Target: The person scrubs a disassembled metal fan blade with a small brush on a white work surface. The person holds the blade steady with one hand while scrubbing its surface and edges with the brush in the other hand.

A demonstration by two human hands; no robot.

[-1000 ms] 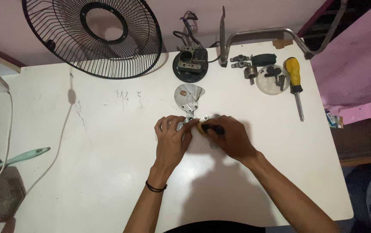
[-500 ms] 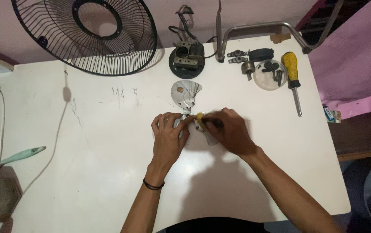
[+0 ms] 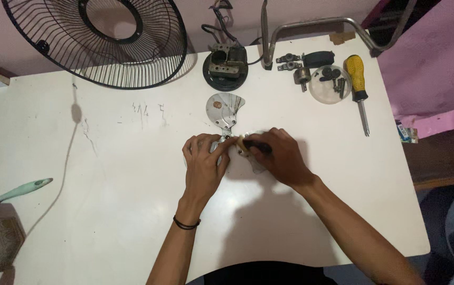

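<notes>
My left hand point(image 3: 204, 163) and my right hand point(image 3: 275, 154) meet at the middle of the white table point(image 3: 105, 200). The left hand pins down a small silvery metal part point(image 3: 219, 145). My right hand is closed around a dark-handled tool with a yellowish tip point(image 3: 242, 142) that touches the same part. Most of the part is hidden under my fingers. A silver metal plate with a round hole point(image 3: 225, 110) lies just beyond my hands.
A black wire fan grille point(image 3: 100, 45) leans at the back left. A fan motor point(image 3: 227, 64) with wires, small metal fittings point(image 3: 296, 66), a clear dish of screws point(image 3: 330, 84) and a yellow-handled screwdriver point(image 3: 358, 79) sit along the back. A teal handle point(image 3: 24, 189) pokes in at left.
The view has shifted a little; my hands stay pressed together on the small part, with only slight finger motion.
</notes>
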